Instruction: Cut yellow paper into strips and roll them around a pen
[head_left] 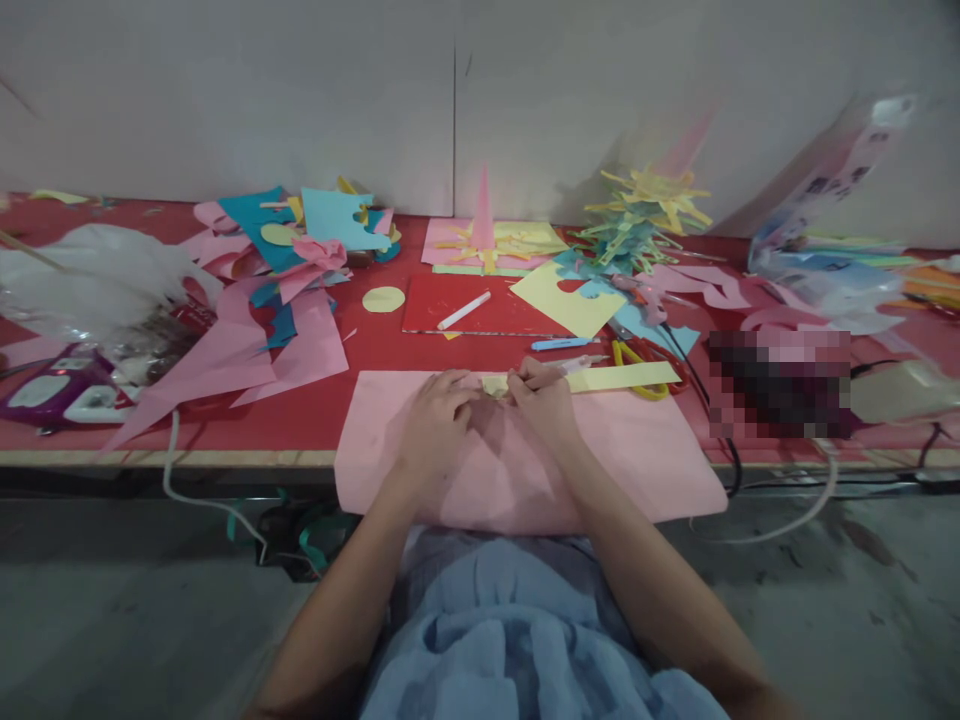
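Observation:
A large pink sheet [622, 450] lies over the table's front edge, its near end hanging toward my lap. On its far part, my left hand [442, 415] has its fingers bent at the left end of a yellow paper strip [626, 377]. My right hand [541, 395] is closed around a whitish pen [581, 363], its fingertips on the same strip. The strip reaches right, past the yellow-handled scissors [641, 370]. Between the hands, the strip's end is small and partly covered by fingers.
Behind the sheet are a red board [427, 305] with a white marker [463, 311], a blue pen [560, 344] and yellow paper [570, 300]. Paper scraps and a purple device [60, 385] are at the left. Plastic bags and cables lie right.

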